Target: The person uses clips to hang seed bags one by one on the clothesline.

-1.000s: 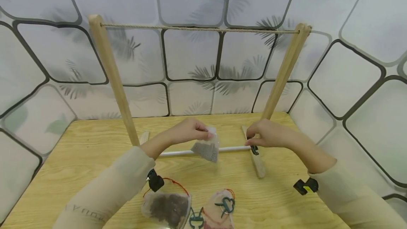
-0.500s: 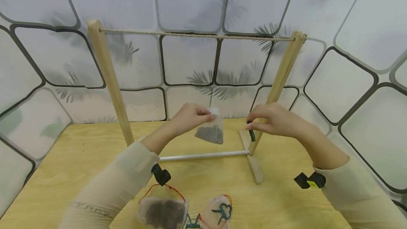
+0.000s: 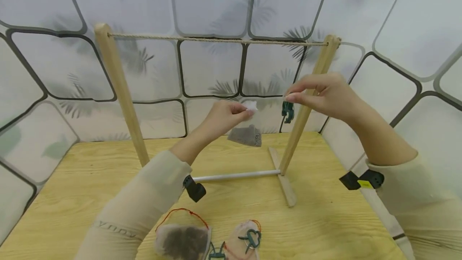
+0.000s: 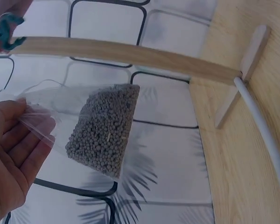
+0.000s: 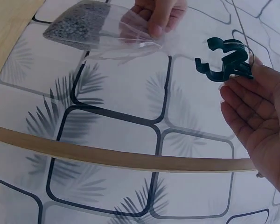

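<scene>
My left hand (image 3: 227, 118) pinches the top of a small clear plastic bag (image 3: 245, 136), which hangs below the fingers in the head view. Grey granules (image 4: 105, 128) fill the bag's lower part in the left wrist view. To the right, my right hand (image 3: 321, 96) holds a dark green spring clip (image 3: 287, 110) between thumb and fingertips. Its curved jaws point away from the hand in the right wrist view, where the clip (image 5: 226, 60) stands apart from the bag. Both hands are raised in front of the wooden frame, below its rope (image 3: 213, 40).
The frame has a left post (image 3: 117, 79), a right post (image 3: 294, 143) and a white bar (image 3: 234, 176) low between them. On the table (image 3: 90, 196) near me lie a pouch with dark contents (image 3: 185, 242), a pinkish pouch (image 3: 236, 242) and green clips (image 3: 250, 238).
My right hand has lifted the green clip up from beside the frame's right foot. My left hand has raised the bag slightly up and to the right.
</scene>
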Demonstrator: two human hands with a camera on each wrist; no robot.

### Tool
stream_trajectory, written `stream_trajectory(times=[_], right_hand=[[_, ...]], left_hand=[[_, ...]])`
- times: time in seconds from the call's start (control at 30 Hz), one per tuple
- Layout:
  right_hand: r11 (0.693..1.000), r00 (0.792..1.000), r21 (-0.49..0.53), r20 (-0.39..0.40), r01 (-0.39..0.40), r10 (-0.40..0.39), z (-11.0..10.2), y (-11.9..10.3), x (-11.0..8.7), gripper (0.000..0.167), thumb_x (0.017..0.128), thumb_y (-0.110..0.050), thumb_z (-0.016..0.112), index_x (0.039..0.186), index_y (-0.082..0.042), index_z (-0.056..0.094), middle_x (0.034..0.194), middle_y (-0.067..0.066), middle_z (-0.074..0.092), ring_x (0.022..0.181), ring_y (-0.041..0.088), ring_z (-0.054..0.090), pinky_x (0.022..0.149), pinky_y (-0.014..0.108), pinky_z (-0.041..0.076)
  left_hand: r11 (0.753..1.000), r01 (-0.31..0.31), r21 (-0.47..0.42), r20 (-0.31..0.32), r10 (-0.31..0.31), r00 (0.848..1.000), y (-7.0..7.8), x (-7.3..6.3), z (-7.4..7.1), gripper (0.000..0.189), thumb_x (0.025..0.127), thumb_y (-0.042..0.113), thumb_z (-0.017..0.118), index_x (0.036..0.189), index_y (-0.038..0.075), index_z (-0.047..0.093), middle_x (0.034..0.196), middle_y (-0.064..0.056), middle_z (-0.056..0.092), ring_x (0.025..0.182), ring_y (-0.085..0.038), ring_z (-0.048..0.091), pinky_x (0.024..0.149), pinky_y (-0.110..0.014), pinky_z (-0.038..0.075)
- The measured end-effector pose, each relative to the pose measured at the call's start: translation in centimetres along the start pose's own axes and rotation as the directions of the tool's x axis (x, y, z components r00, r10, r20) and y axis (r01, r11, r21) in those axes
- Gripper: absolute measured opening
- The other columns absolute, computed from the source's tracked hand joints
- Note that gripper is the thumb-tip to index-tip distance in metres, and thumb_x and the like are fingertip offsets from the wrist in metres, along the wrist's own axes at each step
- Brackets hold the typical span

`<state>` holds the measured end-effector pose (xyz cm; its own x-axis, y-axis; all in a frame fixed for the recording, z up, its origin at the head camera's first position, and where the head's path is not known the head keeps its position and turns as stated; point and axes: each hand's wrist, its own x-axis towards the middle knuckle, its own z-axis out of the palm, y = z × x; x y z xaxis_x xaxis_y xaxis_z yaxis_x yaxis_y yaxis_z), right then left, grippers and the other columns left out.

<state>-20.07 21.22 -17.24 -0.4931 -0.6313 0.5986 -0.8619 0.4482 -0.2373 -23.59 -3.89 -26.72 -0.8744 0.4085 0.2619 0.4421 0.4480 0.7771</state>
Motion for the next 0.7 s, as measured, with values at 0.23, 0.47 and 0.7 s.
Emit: stream_trajectory(times=[0.23,0.47,0.7], right_hand=[[0.992,0.986,0.001,-0.116,-0.124,0.123,-3.3,-1.6,2.1,0.01,0.084,0.001,0.068,0.087,-0.004,0.075,0.086,-0.011,0.072,0.08,0.002,0.063,0.067,0.013,0.046],[0.999,0.988,-0.026,-0.148,-0.034,0.03,-5.1,-3.0,4.9,0.008,0.086,-0.001,0.067,0.085,0.0,0.075,0.085,-0.008,0.073,0.081,0.006,0.065,0.07,0.014,0.046],[0.992,0.974,-0.077,-0.212,-0.097,0.078,-6.0,-2.7,7.3,0.011,0.086,-0.006,0.069,0.089,0.003,0.074,0.079,-0.024,0.067,0.072,0.003,0.057,0.068,0.014,0.042]], left_hand=[[0.994,0.049,-0.098,-0.021,-0.051,0.998,1.8,1.2,1.0,0.022,0.088,0.035,0.067,0.09,0.014,0.074,0.087,0.003,0.072,0.088,-0.009,0.063,0.079,-0.03,0.051],[0.973,0.075,-0.218,-0.039,-0.085,0.996,3.3,1.7,1.1,0.02,0.086,0.032,0.07,0.088,0.013,0.074,0.09,0.0,0.073,0.091,-0.01,0.064,0.084,-0.03,0.051],[0.987,-0.026,-0.159,-0.071,0.015,0.997,5.0,2.4,0.7,0.023,0.089,0.029,0.067,0.095,0.009,0.074,0.09,-0.001,0.073,0.087,-0.009,0.064,0.08,-0.026,0.05]])
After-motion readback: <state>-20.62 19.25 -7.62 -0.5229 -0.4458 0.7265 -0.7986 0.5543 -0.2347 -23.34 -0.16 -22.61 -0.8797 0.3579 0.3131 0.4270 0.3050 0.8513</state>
